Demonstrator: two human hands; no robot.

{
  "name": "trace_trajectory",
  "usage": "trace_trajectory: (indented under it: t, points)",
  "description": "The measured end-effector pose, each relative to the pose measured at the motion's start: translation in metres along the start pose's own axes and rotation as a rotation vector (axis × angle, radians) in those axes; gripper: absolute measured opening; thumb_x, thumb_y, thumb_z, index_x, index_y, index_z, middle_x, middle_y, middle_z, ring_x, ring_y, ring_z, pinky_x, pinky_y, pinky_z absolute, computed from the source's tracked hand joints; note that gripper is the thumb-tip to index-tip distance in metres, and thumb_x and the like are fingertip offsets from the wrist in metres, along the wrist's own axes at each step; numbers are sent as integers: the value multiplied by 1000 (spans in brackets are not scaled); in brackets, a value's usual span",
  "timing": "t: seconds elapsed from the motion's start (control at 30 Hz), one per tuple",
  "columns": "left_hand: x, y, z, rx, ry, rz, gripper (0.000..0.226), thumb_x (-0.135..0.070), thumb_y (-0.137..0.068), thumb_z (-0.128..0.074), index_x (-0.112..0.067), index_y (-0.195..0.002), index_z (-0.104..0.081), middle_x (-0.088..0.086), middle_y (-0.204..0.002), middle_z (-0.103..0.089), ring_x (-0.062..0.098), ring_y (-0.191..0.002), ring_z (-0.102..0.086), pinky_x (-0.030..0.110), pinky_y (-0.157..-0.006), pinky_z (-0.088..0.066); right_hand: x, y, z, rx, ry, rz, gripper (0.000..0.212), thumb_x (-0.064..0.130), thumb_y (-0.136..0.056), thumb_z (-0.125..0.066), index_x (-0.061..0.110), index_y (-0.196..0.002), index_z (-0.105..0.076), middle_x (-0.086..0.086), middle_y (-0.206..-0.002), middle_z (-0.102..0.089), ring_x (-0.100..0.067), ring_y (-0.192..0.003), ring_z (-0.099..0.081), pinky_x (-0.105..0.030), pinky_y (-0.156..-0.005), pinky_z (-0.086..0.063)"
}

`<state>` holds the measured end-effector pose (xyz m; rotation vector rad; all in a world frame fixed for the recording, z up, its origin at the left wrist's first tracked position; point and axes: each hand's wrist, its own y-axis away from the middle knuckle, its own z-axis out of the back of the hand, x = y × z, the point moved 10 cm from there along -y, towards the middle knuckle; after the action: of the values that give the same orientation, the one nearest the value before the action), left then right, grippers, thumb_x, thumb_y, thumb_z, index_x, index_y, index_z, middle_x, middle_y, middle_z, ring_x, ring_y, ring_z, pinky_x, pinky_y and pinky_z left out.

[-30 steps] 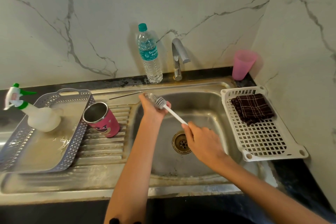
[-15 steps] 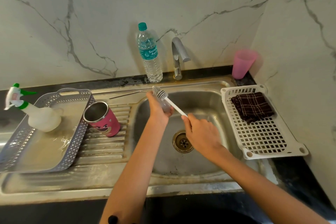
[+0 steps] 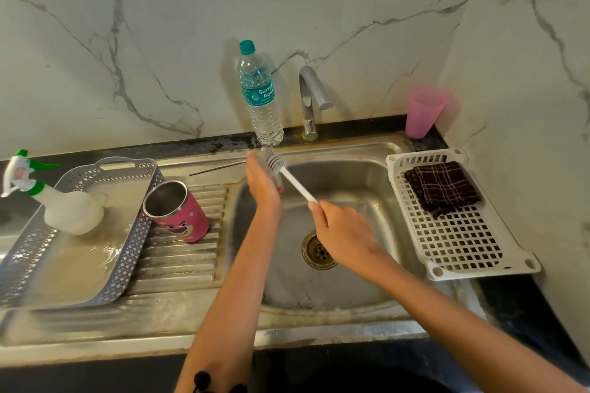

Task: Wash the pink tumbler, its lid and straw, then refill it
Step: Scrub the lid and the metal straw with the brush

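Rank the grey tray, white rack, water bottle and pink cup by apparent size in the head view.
Largest to smallest:
1. grey tray, even though it is partly cut off at the frame edge
2. white rack
3. water bottle
4. pink cup

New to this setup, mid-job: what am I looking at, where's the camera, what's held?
No machine here: a person's two bare hands, filmed by one camera on their head, looking down at a sink. The right hand grips a brush by its white handle. The left hand holds something small and clear, probably the lid, against the bristles. The tumbler lies tilted on the drainboard, leaning on a grey tray; the straw rests behind it. A water bottle stands by the tap.
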<state>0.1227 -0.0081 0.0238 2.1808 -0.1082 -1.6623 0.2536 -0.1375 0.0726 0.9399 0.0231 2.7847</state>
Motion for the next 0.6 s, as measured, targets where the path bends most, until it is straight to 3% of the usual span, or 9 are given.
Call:
trace_trajectory:
  t: [0.07,0.17,0.3,0.43,0.6]
  points:
    - [-6,-10,9,-35,-46,-65,44,-58,-96,-35,-27,-116,-60,2,-108,-65,17,-91,-61,28,-71,-45,-3,7,-4,46,-13,-10,44,51,-102,-20,23,-78,-43,-11,-81,-62,-34,-81,-58,-39,-69,-43]
    - [-15,-2,11,-42,-255,-274,48,-48,-101,-34,-15,-129,-56,9,-125,-60,20,-114,-56,34,-96,-44,0,-7,2,47,-16,-17,43,49,-103,-20,21,-79,-43,-10,-82,-60,-33,-84,-56,-37,-69,-37]
    - [-21,6,12,39,-342,-421,51,-50,-99,-32,-17,-131,-54,6,-125,-59,19,-113,-55,29,-92,-45,6,-18,2,73,-15,-21,42,47,-103,-20,20,-83,-44,-11,-88,-61,-32,-87,-55,-36,-69,-35]
    - [-32,-10,26,-17,-348,-399,48,-45,-101,-33,-13,-127,-56,11,-118,-61,26,-109,-57,30,-87,-47,5,-4,-8,158,-24,-28,41,48,-103,-20,23,-80,-42,-10,-86,-57,-28,-81,-51,-35,-70,-37]
    - [-34,6,12,126,-452,-503,35,-30,-106,-38,-19,-136,-51,-2,-129,-57,6,-111,-53,4,-81,-39,8,-33,1,165,-45,-46,42,46,-103,-21,21,-79,-45,-5,-76,-54,-25,-73,-52,-34,-62,-38]
